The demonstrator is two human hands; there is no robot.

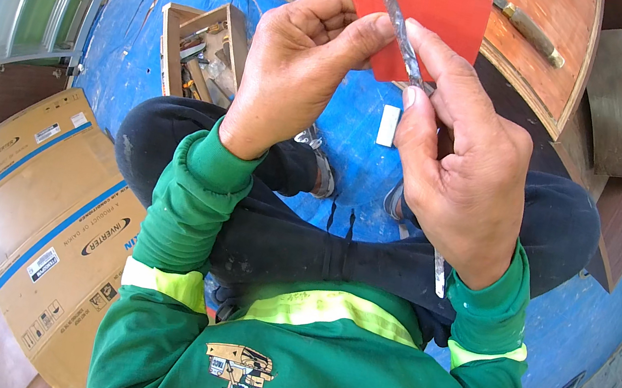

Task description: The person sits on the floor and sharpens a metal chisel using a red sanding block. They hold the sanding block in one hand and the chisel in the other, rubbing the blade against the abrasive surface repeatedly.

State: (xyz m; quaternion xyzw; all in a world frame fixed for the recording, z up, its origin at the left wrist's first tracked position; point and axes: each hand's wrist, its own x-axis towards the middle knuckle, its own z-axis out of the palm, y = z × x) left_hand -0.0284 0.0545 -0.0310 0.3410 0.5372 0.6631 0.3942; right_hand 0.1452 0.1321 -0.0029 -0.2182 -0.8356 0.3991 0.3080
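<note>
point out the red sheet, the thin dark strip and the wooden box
Red sheet [457, 17]: head view, on its upper right part
Thin dark strip [407, 46]: head view, on its length between the thumbs
Wooden box [236, 38]: head view, on its right wall

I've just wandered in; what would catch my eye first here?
Probably the bright red sheet at top centre, between the left hand and right hand, with a dark, narrow strip crossing in front. Then the blue floor covering underneath, and the large brown cardboard at lower left.
</note>
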